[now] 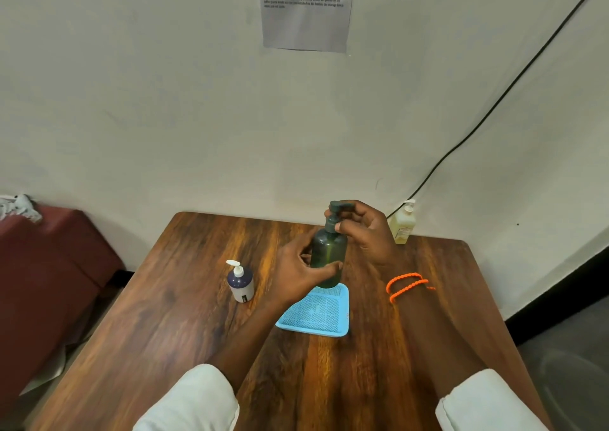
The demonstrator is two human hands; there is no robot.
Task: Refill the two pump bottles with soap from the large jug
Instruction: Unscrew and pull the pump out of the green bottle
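The right hand (362, 229) pinched the pump head of the green bottle (328, 256); the left hand (301, 270) curled around its body, above the blue tray (316, 315). The purple bottle (240, 282) and the jug (402, 224) stood untouched on the worktop (164, 315), so refilling seemed hardly started.

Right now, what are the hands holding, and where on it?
Both hold the green pump bottle: left hand grips its body, right hand pinches the pump collar.
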